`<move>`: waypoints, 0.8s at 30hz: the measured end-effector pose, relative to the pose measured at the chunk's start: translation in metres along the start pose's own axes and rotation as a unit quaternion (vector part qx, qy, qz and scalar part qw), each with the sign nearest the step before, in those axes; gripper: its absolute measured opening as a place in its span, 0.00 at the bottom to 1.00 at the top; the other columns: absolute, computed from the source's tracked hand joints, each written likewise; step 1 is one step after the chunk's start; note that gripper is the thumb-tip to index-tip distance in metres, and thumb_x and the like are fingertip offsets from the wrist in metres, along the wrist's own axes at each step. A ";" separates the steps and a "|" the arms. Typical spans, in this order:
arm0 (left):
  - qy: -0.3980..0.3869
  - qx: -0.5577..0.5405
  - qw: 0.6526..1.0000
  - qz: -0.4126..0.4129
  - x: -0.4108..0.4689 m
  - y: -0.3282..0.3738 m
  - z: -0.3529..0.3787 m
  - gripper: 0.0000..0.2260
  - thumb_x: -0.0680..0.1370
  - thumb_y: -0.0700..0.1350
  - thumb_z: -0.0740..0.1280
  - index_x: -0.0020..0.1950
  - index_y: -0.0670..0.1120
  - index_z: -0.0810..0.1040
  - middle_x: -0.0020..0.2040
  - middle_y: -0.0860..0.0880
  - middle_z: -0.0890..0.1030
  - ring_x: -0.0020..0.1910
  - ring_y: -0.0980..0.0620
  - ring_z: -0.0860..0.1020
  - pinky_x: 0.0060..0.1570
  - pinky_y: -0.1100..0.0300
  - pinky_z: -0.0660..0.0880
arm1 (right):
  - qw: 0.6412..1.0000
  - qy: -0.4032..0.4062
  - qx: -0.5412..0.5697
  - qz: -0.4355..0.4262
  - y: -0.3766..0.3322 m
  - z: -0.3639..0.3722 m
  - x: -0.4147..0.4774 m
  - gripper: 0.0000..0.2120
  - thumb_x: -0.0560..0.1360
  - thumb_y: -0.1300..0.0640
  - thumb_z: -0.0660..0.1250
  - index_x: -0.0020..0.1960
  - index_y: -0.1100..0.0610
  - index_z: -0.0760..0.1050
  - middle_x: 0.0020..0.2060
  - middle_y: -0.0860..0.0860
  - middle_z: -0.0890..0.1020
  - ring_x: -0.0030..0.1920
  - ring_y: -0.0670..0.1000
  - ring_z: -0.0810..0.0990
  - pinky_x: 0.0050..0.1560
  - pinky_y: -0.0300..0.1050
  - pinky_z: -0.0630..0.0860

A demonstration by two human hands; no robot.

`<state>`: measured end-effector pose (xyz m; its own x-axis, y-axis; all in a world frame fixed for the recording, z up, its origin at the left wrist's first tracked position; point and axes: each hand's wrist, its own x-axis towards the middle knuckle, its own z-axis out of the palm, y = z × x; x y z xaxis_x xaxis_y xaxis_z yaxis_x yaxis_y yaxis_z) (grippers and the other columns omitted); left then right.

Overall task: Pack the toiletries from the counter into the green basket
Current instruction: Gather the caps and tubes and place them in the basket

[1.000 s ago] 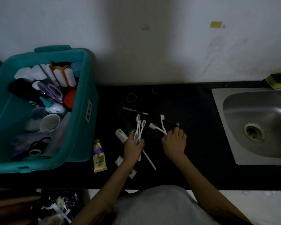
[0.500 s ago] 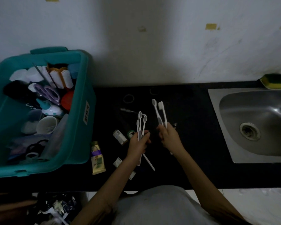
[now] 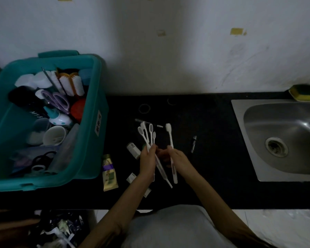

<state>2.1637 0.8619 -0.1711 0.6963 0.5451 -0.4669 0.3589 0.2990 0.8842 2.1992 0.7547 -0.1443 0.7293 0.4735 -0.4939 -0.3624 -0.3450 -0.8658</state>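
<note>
Black glossy tabletop (image 3: pixel 213 122), dimly lit, with a pale scuffed wall behind it. A steel sink (image 3: pixel 284 138) is set in at the right, well apart from the work.

- Green basket (image 3: pixel 97 104): rigid rectangular plastic at the left end of the tabletop, already crowded with bottles, brushes, scissors and a cup.
- Bundle of toothbrushes (image 3: pixel 147 133): about four, white, slim hard plastic, oval heads fanned upward. The left hand (image 3: pixel 148 161) is curled round the handles.
- Single toothbrush (image 3: pixel 170 135): white, bristled head up. The right hand (image 3: pixel 179 159) has its fingers closed round the handle, just beside the left hand.
- Loose on the tabletop: a soft crimped tube (image 3: pixel 109 173), a small cylindrical bottle (image 3: pixel 133 150), thin hair ties (image 3: pixel 144 108), a dark stick (image 3: pixel 193 144) and white packets (image 3: pixel 131 177).

Risks, as judged:
- The handles are smooth and splayed, so adding the single toothbrush to the bundle could let one slide out and drop.
- A full basket may leave long brushes propped on the rim, where they could tip out.
- The dark items are easy to overlook against the black surface.
</note>
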 end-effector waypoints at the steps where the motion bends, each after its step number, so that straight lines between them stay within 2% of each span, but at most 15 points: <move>1: -0.003 0.010 1.000 0.004 0.001 -0.002 -0.001 0.06 0.81 0.45 0.60 0.47 0.50 0.75 0.41 0.48 0.80 0.39 0.54 0.80 0.39 0.61 0.75 | 0.999 0.014 -0.023 -0.021 0.001 0.000 0.000 0.22 0.84 0.51 0.48 0.55 0.55 0.81 0.49 0.48 0.83 0.50 0.42 0.80 0.44 0.26 0.72; 3: -0.017 0.020 1.000 0.002 0.002 -0.004 -0.003 0.05 0.80 0.45 0.60 0.51 0.47 0.75 0.42 0.46 0.80 0.42 0.49 0.80 0.44 0.57 0.76 | 0.994 0.045 -0.072 -0.068 0.000 0.000 0.000 0.23 0.84 0.53 0.48 0.53 0.56 0.82 0.49 0.53 0.84 0.49 0.45 0.81 0.48 0.29 0.73; 6: -0.049 0.037 0.998 -0.009 0.000 -0.007 -0.005 0.07 0.82 0.45 0.59 0.49 0.46 0.76 0.37 0.48 0.79 0.37 0.51 0.79 0.37 0.61 0.75 | 0.989 0.082 -0.089 -0.088 -0.004 -0.002 -0.001 0.21 0.83 0.52 0.50 0.54 0.60 0.79 0.43 0.50 0.79 0.46 0.44 0.78 0.48 0.37 0.74; 7: -0.075 0.029 0.997 -0.018 -0.002 -0.008 -0.004 0.07 0.82 0.46 0.59 0.49 0.47 0.76 0.37 0.49 0.80 0.37 0.52 0.80 0.37 0.62 0.75 | 0.990 0.081 -0.087 -0.077 -0.004 -0.002 0.000 0.20 0.83 0.51 0.50 0.54 0.60 0.78 0.43 0.50 0.78 0.47 0.45 0.78 0.50 0.39 0.75; 10: -0.144 -0.004 0.988 -0.050 -0.011 -0.012 0.001 0.09 0.82 0.46 0.58 0.52 0.51 0.78 0.40 0.53 0.85 0.42 0.58 0.83 0.39 0.67 0.77 | 0.996 0.042 -0.075 -0.027 0.002 0.002 0.007 0.21 0.83 0.51 0.50 0.56 0.63 0.76 0.53 0.60 0.78 0.54 0.56 0.78 0.61 0.55 0.73; 12: -0.155 -0.017 0.985 -0.079 -0.017 -0.015 0.006 0.12 0.83 0.45 0.56 0.48 0.49 0.79 0.39 0.54 0.85 0.44 0.57 0.82 0.38 0.69 0.76 | 0.999 0.010 -0.045 0.021 0.006 0.006 0.007 0.22 0.84 0.50 0.48 0.55 0.63 0.76 0.52 0.62 0.79 0.54 0.58 0.79 0.61 0.55 0.74; 14: -0.152 -0.023 0.982 -0.111 -0.017 -0.017 0.006 0.13 0.83 0.46 0.56 0.46 0.46 0.79 0.38 0.51 0.84 0.45 0.53 0.83 0.35 0.68 0.76 | 0.998 -0.009 -0.018 0.053 0.009 0.005 0.006 0.22 0.84 0.48 0.47 0.47 0.58 0.76 0.44 0.57 0.80 0.46 0.53 0.79 0.52 0.48 0.75; 16: -0.151 -0.019 0.980 -0.124 -0.016 -0.020 0.000 0.13 0.81 0.51 0.61 0.44 0.47 0.81 0.32 0.50 0.83 0.34 0.54 0.82 0.30 0.64 0.75 | 0.999 -0.027 -0.021 0.042 0.010 0.002 0.006 0.22 0.84 0.49 0.48 0.41 0.55 0.74 0.38 0.53 0.79 0.40 0.49 0.78 0.47 0.45 0.74; 18: -0.156 -0.034 0.979 -0.126 -0.016 -0.021 -0.009 0.10 0.79 0.51 0.64 0.46 0.47 0.80 0.26 0.52 0.78 0.25 0.56 0.76 0.27 0.64 0.72 | 0.998 -0.033 -0.031 0.036 0.013 -0.001 0.008 0.22 0.84 0.52 0.48 0.46 0.59 0.77 0.43 0.56 0.81 0.45 0.52 0.80 0.54 0.48 0.75; 20: -0.133 -0.043 0.982 -0.130 -0.016 -0.021 -0.017 0.07 0.78 0.48 0.67 0.43 0.45 0.77 0.24 0.52 0.73 0.22 0.56 0.71 0.24 0.63 0.69 | 0.995 -0.006 -0.097 0.031 0.020 -0.001 0.012 0.21 0.83 0.53 0.50 0.52 0.64 0.78 0.49 0.59 0.81 0.51 0.56 0.79 0.58 0.51 0.73; 21: -0.107 -0.046 0.984 -0.133 -0.016 -0.020 -0.021 0.09 0.78 0.47 0.67 0.40 0.45 0.75 0.23 0.52 0.71 0.21 0.56 0.69 0.22 0.64 0.67 | 0.985 0.019 -0.166 0.029 0.024 0.000 0.014 0.20 0.83 0.53 0.51 0.53 0.63 0.77 0.50 0.58 0.81 0.51 0.56 0.79 0.56 0.51 0.74; 24: -0.027 -0.059 0.990 -0.127 -0.016 -0.017 -0.035 0.15 0.79 0.47 0.66 0.35 0.46 0.68 0.20 0.52 0.66 0.17 0.57 0.64 0.19 0.67 0.61 | 0.925 0.091 -0.368 0.018 0.037 0.009 0.017 0.19 0.80 0.43 0.55 0.51 0.57 0.76 0.50 0.54 0.79 0.49 0.54 0.79 0.44 0.45 0.71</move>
<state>2.1241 0.8756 -0.1794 0.6263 0.3986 -0.6699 0.4544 0.5116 0.7292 2.1926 0.7572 -0.1852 0.8340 0.3300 -0.4422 0.0562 -0.8481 -0.5269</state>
